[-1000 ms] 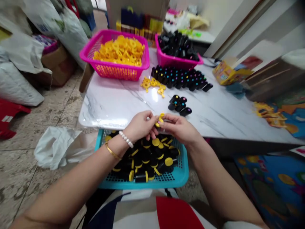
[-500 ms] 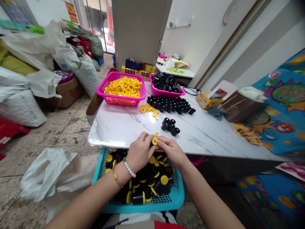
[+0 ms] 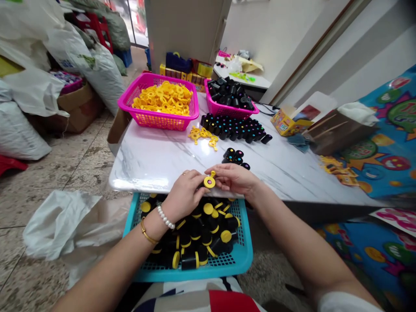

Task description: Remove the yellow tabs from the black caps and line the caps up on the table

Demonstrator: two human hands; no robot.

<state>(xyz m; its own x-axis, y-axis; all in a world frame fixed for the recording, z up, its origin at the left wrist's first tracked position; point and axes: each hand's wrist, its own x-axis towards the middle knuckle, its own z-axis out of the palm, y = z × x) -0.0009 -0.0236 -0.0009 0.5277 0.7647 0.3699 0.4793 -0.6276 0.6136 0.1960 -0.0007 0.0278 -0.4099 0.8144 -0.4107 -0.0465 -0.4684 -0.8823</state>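
My left hand (image 3: 186, 193) is closed around a small black cylinder, mostly hidden by the fingers. On its end sits a yellow ring-shaped cap (image 3: 209, 182) with a small round flap sticking up and a pinkish centre. My right hand (image 3: 233, 178) has its fingertips bent against the flap side of this cap. Just below both hands, a teal basket (image 3: 248, 253) holds many black cylinders with closed yellow lids (image 3: 208, 209). Beyond my right hand a few black cylinders (image 3: 231, 152) with coloured dots stand on the table, partly hidden by that hand.
The white marbled table (image 3: 156, 160) carries a pink basket (image 3: 191, 115) of yellow caps, another pink basket (image 3: 216, 106) of black cylinders, rows of standing cylinders (image 3: 234, 128) and loose yellow caps (image 3: 203, 134). At right are a yellow box (image 3: 286, 123) and a brown box (image 3: 338, 130).
The yellow cap now faces me on the cylinder in my left hand. My right fingers have shifted along its right side. The camera view tilted up, then partly back down.
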